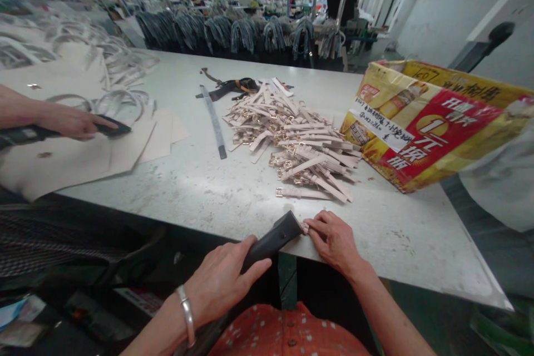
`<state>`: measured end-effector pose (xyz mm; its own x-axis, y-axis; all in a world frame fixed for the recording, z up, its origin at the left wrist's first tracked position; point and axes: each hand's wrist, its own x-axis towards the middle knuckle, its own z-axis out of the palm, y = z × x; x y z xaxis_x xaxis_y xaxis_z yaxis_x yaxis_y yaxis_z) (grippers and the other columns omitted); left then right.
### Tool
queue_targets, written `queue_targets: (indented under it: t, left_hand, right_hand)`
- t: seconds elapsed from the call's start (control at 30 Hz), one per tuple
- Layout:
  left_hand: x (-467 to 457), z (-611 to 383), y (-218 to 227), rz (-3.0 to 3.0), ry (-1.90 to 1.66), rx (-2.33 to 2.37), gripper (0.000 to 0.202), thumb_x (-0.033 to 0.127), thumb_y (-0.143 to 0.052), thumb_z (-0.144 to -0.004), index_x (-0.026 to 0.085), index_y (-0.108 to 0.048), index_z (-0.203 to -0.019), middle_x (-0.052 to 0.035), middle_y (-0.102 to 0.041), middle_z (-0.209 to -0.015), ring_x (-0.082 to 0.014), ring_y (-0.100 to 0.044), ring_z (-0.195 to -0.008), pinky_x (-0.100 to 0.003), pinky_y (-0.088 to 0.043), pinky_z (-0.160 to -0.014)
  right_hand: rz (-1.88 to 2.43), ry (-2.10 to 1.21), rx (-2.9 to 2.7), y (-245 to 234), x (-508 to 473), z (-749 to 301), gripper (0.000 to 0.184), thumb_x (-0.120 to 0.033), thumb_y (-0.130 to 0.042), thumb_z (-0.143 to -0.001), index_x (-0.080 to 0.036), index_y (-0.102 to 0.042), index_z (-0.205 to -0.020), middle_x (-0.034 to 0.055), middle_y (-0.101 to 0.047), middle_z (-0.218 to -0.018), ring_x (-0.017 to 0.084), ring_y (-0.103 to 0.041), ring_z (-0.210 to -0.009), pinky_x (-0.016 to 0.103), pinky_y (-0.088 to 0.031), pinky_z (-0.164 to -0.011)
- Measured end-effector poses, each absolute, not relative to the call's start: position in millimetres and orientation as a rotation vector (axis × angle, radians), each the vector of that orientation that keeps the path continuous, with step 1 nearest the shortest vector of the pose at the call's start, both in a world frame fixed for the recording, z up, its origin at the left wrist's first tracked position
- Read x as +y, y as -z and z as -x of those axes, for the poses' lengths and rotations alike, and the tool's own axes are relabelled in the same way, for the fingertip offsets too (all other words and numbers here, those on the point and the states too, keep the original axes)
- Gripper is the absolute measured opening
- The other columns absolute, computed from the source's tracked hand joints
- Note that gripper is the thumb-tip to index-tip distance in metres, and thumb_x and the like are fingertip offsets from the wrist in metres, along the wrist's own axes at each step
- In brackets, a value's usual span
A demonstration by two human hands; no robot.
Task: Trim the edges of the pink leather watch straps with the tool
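Strap end [306, 228], right hand [334, 242] pinching, left hand [217, 283] clamped on black tool [271, 239], tilted carton [421, 128]

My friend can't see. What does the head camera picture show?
The left hand grips a black tool; the right hand holds a pale strap at its tip. Behind, pale straps with gold buckles lie piled on a white table.

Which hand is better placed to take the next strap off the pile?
Probably the right hand: it sits closer to the pile of pale buckled straps and pinches only a pale strap end, while the left hand is wrapped around the black tool.
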<state>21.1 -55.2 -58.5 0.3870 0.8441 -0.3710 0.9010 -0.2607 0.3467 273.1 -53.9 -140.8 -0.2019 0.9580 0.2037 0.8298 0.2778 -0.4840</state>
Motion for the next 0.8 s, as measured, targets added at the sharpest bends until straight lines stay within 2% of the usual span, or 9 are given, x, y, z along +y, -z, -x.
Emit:
queue_targets:
  t: [0.27, 0.37, 0.6, 0.8]
  left_hand:
    - [-55, -39, 54, -2.178, 0.131, 1.411, 0.043, 0.055, -0.031, -0.085, 0.021, -0.057, -0.092, -0.0061, -0.066, -0.076, -0.0239, -0.063, -0.074, -0.03, -0.042, -0.063]
    - [-56, -31, 55, -2.142, 0.151, 1.432, 0.045, 0.057, -0.032, -0.084, 0.021, -0.058, -0.095, -0.0062, -0.065, -0.078, -0.0239, -0.063, -0.077, -0.03, -0.042, -0.065]
    - [-55, 1, 65, -2.026, 0.106, 1.578, 0.058, 0.062, -0.033, -0.081, 0.019, -0.054, -0.115, -0.0101, -0.066, -0.095, -0.0272, -0.059, -0.094, -0.037, -0.041, -0.083]
    - [-51, -6, 61, -2.007, 0.106, 1.494, 0.053, 0.062, -0.033, -0.082, 0.021, -0.058, -0.103, -0.0064, -0.066, -0.085, -0.0244, -0.061, -0.084, -0.032, -0.043, -0.072]
  right_hand:
    - [1.601, -0.385, -2.097, 139, -56, -273, 0.026, -0.022, -0.053, -0.077, -0.025, -0.064, -0.1, 0.0027, -0.057, -0.083, 0.017, -0.051, -0.08, 0.027, -0.04, -0.071]
    - [1.581, -0.379, -2.084, 142, -56, -274, 0.027, -0.026, -0.055, -0.077, -0.025, -0.064, -0.103, 0.0036, -0.058, -0.085, 0.017, -0.052, -0.081, 0.027, -0.041, -0.072]
    - [1.594, -0.387, -2.081, 149, -53, -276, 0.025, -0.034, -0.054, -0.082, -0.026, -0.064, -0.103, 0.0035, -0.059, -0.084, 0.017, -0.053, -0.081, 0.027, -0.041, -0.071]
    - [1.583, -0.375, -2.096, 149, -52, -277, 0.026, -0.037, -0.054, -0.083, -0.026, -0.065, -0.104, 0.0034, -0.059, -0.085, 0.016, -0.053, -0.08, 0.026, -0.041, -0.07]
